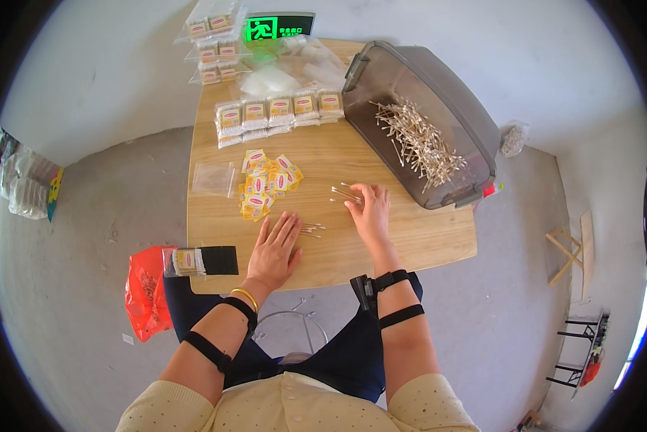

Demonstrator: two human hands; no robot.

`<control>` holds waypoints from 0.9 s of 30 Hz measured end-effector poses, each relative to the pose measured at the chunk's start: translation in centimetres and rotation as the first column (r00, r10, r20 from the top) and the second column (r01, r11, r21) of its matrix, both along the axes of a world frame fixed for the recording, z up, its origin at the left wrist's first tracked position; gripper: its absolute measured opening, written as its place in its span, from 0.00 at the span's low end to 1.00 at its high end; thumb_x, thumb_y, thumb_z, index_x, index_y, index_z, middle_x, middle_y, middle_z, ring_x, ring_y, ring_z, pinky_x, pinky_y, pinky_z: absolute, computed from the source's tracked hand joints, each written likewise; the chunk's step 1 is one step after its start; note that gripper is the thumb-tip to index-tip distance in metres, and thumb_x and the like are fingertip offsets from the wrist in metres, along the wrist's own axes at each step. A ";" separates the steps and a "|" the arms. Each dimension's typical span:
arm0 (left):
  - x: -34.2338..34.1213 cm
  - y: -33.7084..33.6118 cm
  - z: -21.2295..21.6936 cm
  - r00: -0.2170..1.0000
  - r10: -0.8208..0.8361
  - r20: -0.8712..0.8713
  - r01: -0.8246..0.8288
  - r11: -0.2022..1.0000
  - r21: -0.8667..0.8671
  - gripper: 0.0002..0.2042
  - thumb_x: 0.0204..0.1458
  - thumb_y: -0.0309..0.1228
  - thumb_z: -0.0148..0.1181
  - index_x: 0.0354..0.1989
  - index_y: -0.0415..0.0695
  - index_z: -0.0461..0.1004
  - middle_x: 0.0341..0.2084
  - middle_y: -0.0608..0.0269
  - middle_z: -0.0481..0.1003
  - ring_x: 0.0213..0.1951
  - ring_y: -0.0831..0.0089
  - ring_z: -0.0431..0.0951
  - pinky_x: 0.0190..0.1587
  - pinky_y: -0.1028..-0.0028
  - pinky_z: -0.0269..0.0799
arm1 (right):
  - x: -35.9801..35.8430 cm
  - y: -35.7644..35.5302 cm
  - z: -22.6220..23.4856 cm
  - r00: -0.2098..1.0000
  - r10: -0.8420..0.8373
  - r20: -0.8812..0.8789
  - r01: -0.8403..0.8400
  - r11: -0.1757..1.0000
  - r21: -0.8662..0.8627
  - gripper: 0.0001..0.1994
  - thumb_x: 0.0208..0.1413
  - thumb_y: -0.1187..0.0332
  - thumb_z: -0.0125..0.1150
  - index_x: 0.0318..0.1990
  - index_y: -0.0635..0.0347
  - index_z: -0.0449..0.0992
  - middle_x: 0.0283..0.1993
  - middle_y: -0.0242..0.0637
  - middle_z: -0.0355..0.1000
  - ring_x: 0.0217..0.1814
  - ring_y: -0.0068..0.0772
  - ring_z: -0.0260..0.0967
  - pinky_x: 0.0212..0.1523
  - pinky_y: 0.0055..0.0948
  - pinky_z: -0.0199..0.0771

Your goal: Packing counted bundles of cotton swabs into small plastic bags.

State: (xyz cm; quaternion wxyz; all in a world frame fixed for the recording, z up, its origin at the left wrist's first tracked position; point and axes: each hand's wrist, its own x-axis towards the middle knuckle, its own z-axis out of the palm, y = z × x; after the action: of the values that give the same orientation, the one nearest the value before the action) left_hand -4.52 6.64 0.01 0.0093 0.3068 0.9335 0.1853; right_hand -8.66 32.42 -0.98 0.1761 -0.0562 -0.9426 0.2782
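Observation:
My right hand [371,214] pinches a few cotton swabs [344,193] between thumb and fingers, just above the wooden table [417,241]. Flat on the tabletop lies my left hand [277,252], palm down with its fingers stretched out. Several more swabs [313,230] stick out beside its fingertips; part of them may be hidden under the hand. Beyond the left hand is a loose pile of small yellow and white printed cards [266,183]. A large grey plastic bin [449,86], tipped toward me at the right, holds a heap of loose swabs [418,144].
Packed swab bags [279,113] stand in rows behind the cards. A clear zip bag [213,179] lies left of them. Stacked bags [217,50] and a lit green sign [279,27] are at the back. One bagged pack [189,261] rests at the front left edge, near a red bag [148,291].

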 end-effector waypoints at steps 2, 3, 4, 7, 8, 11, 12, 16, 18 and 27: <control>0.0 0.1 0.0 1.000 -0.001 0.001 0.001 1.000 0.003 0.30 0.61 0.39 0.51 0.72 0.43 0.57 0.72 0.59 0.56 0.75 0.64 0.50 0.76 0.54 0.40 | -0.2 0.1 0.2 0.998 -0.030 -0.048 0.032 0.999 0.029 0.16 0.47 0.69 0.73 0.44 0.48 0.78 0.46 0.35 0.68 0.52 0.45 0.64 0.53 0.45 0.65; 0.0 0.1 0.0 1.000 -0.002 0.004 0.002 1.000 0.007 0.30 0.61 0.39 0.51 0.72 0.43 0.57 0.72 0.59 0.56 0.75 0.63 0.50 0.76 0.54 0.40 | -0.3 0.3 0.2 0.999 -0.022 -0.047 0.024 0.999 0.041 0.15 0.47 0.69 0.73 0.44 0.48 0.78 0.46 0.35 0.69 0.53 0.45 0.64 0.53 0.45 0.65; 0.0 0.1 0.0 1.000 -0.003 0.006 0.003 1.000 0.012 0.30 0.61 0.39 0.51 0.72 0.43 0.57 0.72 0.59 0.56 0.75 0.63 0.50 0.76 0.54 0.40 | -0.4 0.5 0.2 0.999 -0.013 -0.046 0.015 0.998 0.053 0.15 0.46 0.69 0.73 0.43 0.48 0.78 0.47 0.35 0.69 0.53 0.46 0.64 0.53 0.46 0.64; 0.0 0.1 0.1 1.000 -0.016 0.006 0.016 1.000 -0.003 0.31 0.61 0.39 0.52 0.72 0.42 0.57 0.73 0.58 0.55 0.75 0.63 0.50 0.76 0.54 0.40 | -0.6 -0.3 -0.2 1.000 -0.015 0.018 0.014 0.999 0.030 0.13 0.46 0.70 0.73 0.41 0.50 0.79 0.47 0.35 0.69 0.53 0.46 0.64 0.53 0.45 0.65; 0.1 0.1 0.1 1.000 -0.022 0.003 0.022 1.000 0.003 0.31 0.61 0.39 0.52 0.72 0.42 0.57 0.73 0.58 0.55 0.75 0.63 0.50 0.76 0.54 0.40 | -0.6 -0.9 -0.6 1.000 -0.020 0.015 0.020 0.999 0.035 0.13 0.46 0.70 0.73 0.41 0.50 0.79 0.47 0.35 0.69 0.53 0.46 0.64 0.53 0.45 0.65; 0.1 0.2 -0.3 0.999 -0.051 0.010 0.050 0.998 0.025 0.31 0.61 0.39 0.51 0.72 0.42 0.56 0.73 0.58 0.54 0.75 0.62 0.49 0.76 0.53 0.39 | -0.4 -3.4 -1.9 0.998 0.057 -0.014 -0.058 0.994 -0.092 0.10 0.47 0.72 0.71 0.39 0.51 0.80 0.45 0.36 0.70 0.52 0.46 0.64 0.52 0.44 0.65; 0.0 0.1 -0.5 0.999 -0.049 0.020 0.048 0.998 0.031 0.32 0.61 0.40 0.51 0.72 0.42 0.55 0.74 0.57 0.53 0.76 0.62 0.48 0.76 0.53 0.39 | -0.1 -4.7 -1.6 0.990 0.137 -0.031 -0.140 0.982 -0.127 0.10 0.47 0.72 0.70 0.38 0.52 0.80 0.44 0.36 0.70 0.52 0.47 0.65 0.52 0.44 0.65; 0.1 0.2 -0.4 1.000 -0.018 -0.009 0.018 1.000 0.004 0.33 0.61 0.41 0.51 0.73 0.42 0.53 0.74 0.57 0.51 0.76 0.60 0.47 0.76 0.52 0.37 | 1.2 -6.9 -0.5 0.950 0.309 -0.036 -0.308 0.918 -0.251 0.08 0.49 0.73 0.68 0.38 0.53 0.79 0.42 0.39 0.71 0.52 0.48 0.65 0.54 0.45 0.66; 0.1 0.1 -0.3 1.000 -0.018 -0.021 0.018 1.000 -0.020 0.33 0.61 0.42 0.51 0.73 0.42 0.53 0.74 0.57 0.51 0.76 0.61 0.47 0.76 0.52 0.37 | 0.1 -5.1 0.3 0.973 0.199 -0.120 -0.220 0.956 -0.196 0.10 0.49 0.73 0.68 0.39 0.54 0.80 0.43 0.39 0.71 0.52 0.46 0.65 0.53 0.43 0.67; -0.1 0.3 -0.2 1.000 -0.009 -0.020 0.008 0.998 -0.058 0.34 0.60 0.42 0.54 0.72 0.42 0.55 0.72 0.59 0.55 0.75 0.63 0.50 0.76 0.51 0.39 | -8.2 10.2 1.2 0.885 -0.457 0.091 0.440 0.884 0.159 0.13 0.54 0.60 0.69 0.44 0.52 0.78 0.44 0.40 0.76 0.50 0.46 0.73 0.51 0.45 0.73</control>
State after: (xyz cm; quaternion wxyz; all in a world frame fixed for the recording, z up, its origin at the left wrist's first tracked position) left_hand -4.58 6.91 -0.20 0.0094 0.3121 0.9373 0.1549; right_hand -16.82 42.63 0.24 0.1792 -0.2784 -0.9296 0.1618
